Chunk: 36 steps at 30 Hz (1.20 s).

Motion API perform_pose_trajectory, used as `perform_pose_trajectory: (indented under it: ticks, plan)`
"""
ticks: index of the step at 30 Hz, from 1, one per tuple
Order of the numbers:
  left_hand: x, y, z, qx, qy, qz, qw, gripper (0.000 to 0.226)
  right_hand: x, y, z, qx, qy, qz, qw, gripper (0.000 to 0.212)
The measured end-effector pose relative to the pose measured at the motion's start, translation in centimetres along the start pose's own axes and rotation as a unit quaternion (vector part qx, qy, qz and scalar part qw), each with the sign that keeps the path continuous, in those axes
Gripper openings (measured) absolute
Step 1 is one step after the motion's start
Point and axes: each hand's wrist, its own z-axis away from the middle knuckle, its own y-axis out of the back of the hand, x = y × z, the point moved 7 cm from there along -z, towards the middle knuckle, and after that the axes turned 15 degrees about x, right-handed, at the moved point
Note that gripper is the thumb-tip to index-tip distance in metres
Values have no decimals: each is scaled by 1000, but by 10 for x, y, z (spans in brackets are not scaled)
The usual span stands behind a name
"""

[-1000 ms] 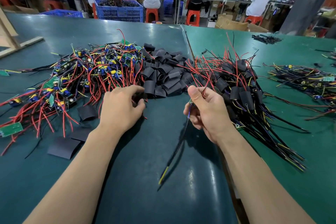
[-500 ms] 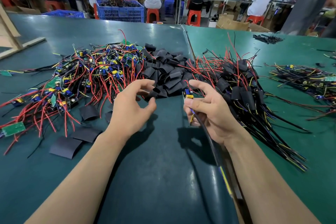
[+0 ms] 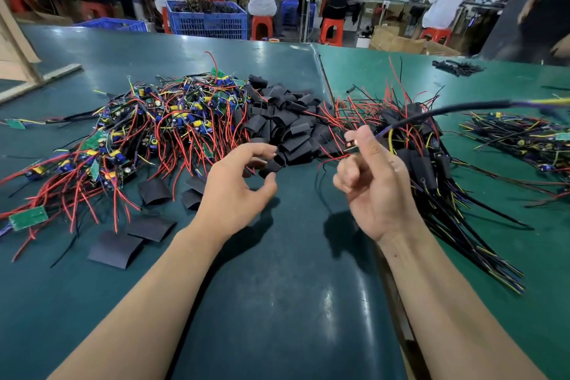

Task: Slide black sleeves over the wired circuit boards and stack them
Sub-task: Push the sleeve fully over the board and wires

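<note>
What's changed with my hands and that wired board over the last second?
The right hand lifted and turned the wired circuit board, which it pinches; its black lead swung from hanging toward you to pointing up and right. The left hand opened from a fist, reaching at the black sleeve pile. The piles stayed put.

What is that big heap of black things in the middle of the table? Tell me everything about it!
It is a pile of black sleeves, short flattened tubes of matte, rubbery-looking material, many bent or curled open at the ends. They lie jumbled on the green table, between the heap of bare circuit boards with red wires and the bundle of already sleeved ones. The left hand reaches at its near edge, fingers curled around one sleeve without clearly gripping it.
</note>
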Motion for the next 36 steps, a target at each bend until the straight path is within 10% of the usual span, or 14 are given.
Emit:
perform_pose_trajectory:
  ticks: [36]
  plan:
    - [-2, 4, -3, 11, 5, 62, 998, 47, -15, 17, -9, 55, 47, 34, 997, 38]
